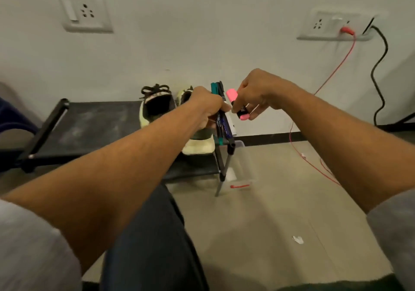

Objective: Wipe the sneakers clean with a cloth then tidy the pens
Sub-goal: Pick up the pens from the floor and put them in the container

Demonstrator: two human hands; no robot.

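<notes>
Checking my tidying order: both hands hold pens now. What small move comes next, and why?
Probably tuck the pink highlighter, pinched in the right hand, into the bundle of pens that the left hand grips. The two sit almost touching, and joining them would free a hand before they go into the clear box below.

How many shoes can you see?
2. The left sneaker sits on the black rack near the wall. The right sneaker is beside it, partly hidden behind the left hand.
</notes>
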